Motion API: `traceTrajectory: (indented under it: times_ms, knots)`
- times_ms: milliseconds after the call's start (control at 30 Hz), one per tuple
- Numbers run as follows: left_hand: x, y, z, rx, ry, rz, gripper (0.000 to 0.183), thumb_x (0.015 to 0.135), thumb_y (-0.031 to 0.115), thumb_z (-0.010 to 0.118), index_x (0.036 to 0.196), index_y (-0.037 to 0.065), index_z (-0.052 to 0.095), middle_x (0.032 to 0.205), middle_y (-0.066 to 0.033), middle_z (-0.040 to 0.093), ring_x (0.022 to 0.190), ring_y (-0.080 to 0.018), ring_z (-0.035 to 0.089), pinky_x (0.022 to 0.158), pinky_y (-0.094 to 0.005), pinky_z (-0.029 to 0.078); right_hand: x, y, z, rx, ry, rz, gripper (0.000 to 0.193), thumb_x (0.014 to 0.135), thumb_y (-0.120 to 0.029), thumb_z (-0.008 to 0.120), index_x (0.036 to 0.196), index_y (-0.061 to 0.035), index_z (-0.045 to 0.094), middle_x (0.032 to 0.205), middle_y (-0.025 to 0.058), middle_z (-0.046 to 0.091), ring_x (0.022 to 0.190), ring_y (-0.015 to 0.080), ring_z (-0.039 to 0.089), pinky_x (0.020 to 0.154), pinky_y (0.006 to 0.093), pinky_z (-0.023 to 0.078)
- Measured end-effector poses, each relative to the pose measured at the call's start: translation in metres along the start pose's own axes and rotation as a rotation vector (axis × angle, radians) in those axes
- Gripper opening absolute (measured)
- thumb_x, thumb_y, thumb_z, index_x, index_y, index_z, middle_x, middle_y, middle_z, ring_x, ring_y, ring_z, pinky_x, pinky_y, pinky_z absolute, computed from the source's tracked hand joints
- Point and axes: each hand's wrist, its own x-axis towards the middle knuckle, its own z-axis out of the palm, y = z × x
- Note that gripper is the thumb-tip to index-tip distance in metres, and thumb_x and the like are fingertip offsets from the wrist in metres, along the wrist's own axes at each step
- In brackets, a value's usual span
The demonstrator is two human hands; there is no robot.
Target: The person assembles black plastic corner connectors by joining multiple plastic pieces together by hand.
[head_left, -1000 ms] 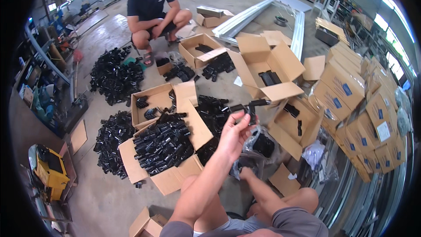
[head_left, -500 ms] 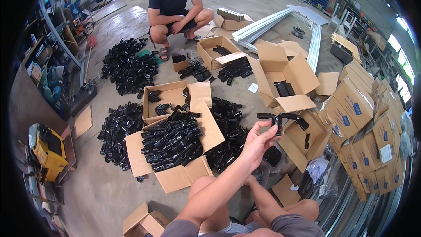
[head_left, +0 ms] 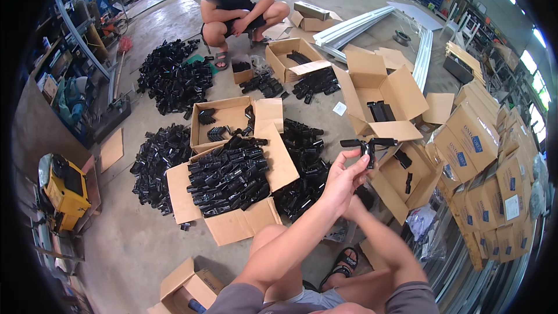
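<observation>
My left hand point(head_left: 347, 175) is raised right of centre. Its fingers and thumb pinch a black branched metal joint point(head_left: 368, 150) by its lower stem, with two arms spreading out at the top. Behind and below that wrist is my right hand point(head_left: 353, 207), its fingers hidden from sight. A carton with an overflowing heap of similar black joints point(head_left: 229, 174) stands left of my hands. Just right of the held joint, an open carton point(head_left: 427, 166) has a few black pieces inside. Another black pile point(head_left: 302, 168) lies on the floor between the heaped carton and my left hand.
Across the floor, a person point(head_left: 238, 0) squats behind more black piles point(head_left: 174, 75). Open cartons point(head_left: 383, 90) stand ahead, near long white profiles point(head_left: 354, 29). Stacked cartons point(head_left: 471, 139) and metal bars line the right. A yellow machine point(head_left: 65, 189) stands at the left.
My right hand has come up from near my lap to just behind my left wrist. My left hand still holds the joint, now turned slightly. The view has shifted a little, showing my sandal.
</observation>
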Motion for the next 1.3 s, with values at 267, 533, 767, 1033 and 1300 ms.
traceTrajectory:
  times_ms: [267, 533, 767, 1033, 1300]
  knots:
    - [0.000, -0.016, 0.014, -0.006, 0.028, 0.068, 0.024, 0.095, 0.013, 0.064, 0.115, 0.013, 0.051, 0.111, -0.0085, 0.068, 0.095, -0.0129, 0.064, 0.067, -0.0223, 0.045, -0.078, -0.106, -0.189, 0.869, 0.448, -0.110, 0.017, 0.090, -0.005, 0.068, 0.105, 0.0022, 0.064, 0.088, 0.0053, 0.069, 0.075, 0.0082, 0.062, 0.065, 0.0220, 0.050]
    - [-0.019, -0.034, 0.029, 0.068, 0.046, 0.115, 0.028, 0.092, 0.012, 0.069, 0.113, 0.014, 0.051, 0.103, -0.0041, 0.071, 0.078, -0.0022, 0.057, 0.059, -0.0178, 0.038, -0.112, -0.131, -0.193, 1.175, 0.630, -0.292, 0.018, 0.091, -0.001, 0.066, 0.107, 0.0053, 0.066, 0.097, 0.0087, 0.070, 0.085, 0.0111, 0.065, 0.075, 0.0244, 0.054]
    - [-0.024, -0.048, 0.035, 0.188, 0.023, 0.185, 0.029, 0.091, 0.005, 0.068, 0.112, 0.012, 0.050, 0.106, -0.0070, 0.070, 0.077, -0.0022, 0.056, 0.059, -0.0177, 0.037, -0.105, -0.119, -0.184, 1.143, 0.759, -0.279, 0.014, 0.089, 0.000, 0.069, 0.103, 0.0049, 0.069, 0.094, 0.0076, 0.071, 0.082, 0.0100, 0.066, 0.073, 0.0235, 0.052]
    - [-0.022, -0.055, 0.034, 0.227, -0.001, 0.259, 0.029, 0.091, 0.001, 0.067, 0.112, 0.008, 0.049, 0.109, -0.0102, 0.070, 0.083, -0.0036, 0.061, 0.059, -0.0170, 0.040, -0.108, -0.111, -0.183, 1.315, 0.651, -0.235, 0.017, 0.088, 0.002, 0.069, 0.104, 0.0040, 0.070, 0.101, 0.0080, 0.071, 0.092, 0.0102, 0.065, 0.084, 0.0240, 0.052]
    - [-0.019, -0.059, 0.031, 0.279, -0.002, 0.266, 0.029, 0.091, -0.001, 0.067, 0.112, 0.007, 0.048, 0.111, -0.0119, 0.070, 0.087, -0.0050, 0.062, 0.060, -0.0164, 0.042, -0.109, -0.106, -0.179, 1.369, 0.625, -0.214, 0.020, 0.088, 0.001, 0.069, 0.108, 0.0036, 0.068, 0.103, 0.0081, 0.071, 0.093, 0.0106, 0.066, 0.085, 0.0245, 0.052]
